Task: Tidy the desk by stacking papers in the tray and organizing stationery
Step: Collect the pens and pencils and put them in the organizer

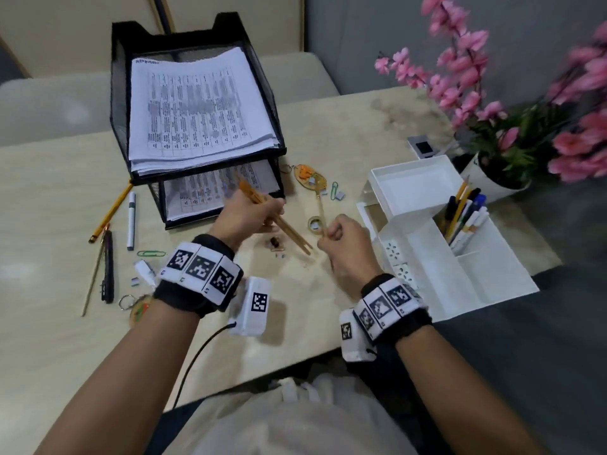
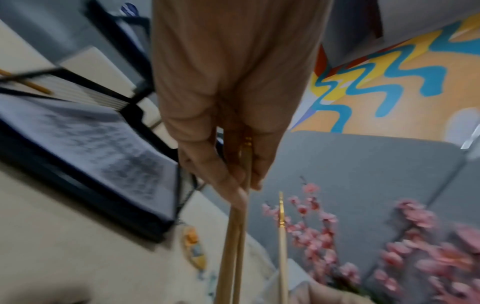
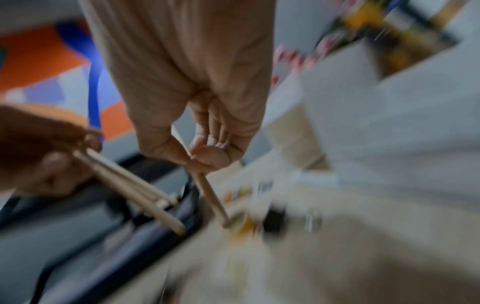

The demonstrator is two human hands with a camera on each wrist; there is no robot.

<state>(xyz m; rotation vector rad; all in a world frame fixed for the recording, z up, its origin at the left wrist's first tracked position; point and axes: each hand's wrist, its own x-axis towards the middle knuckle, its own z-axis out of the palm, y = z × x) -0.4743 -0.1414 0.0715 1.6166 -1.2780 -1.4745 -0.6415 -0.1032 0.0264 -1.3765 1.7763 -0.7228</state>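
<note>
Pencils were split between our hands: the left hand (image 1: 244,218) gripped a pair of wooden pencils (image 1: 279,224), long axis running far-left to near-right, and the right hand (image 1: 345,239) pinched one thin pencil (image 1: 321,213) pointing far. The white organizer (image 1: 460,257) (pens already standing in it) lay just right of the right hand, so we judged that hand the nearer.

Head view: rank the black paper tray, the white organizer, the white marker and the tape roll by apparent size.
1. Black paper tray and white organizer look alike in extent, so I won't rank them.
2. White marker.
3. Tape roll, smallest.
</note>
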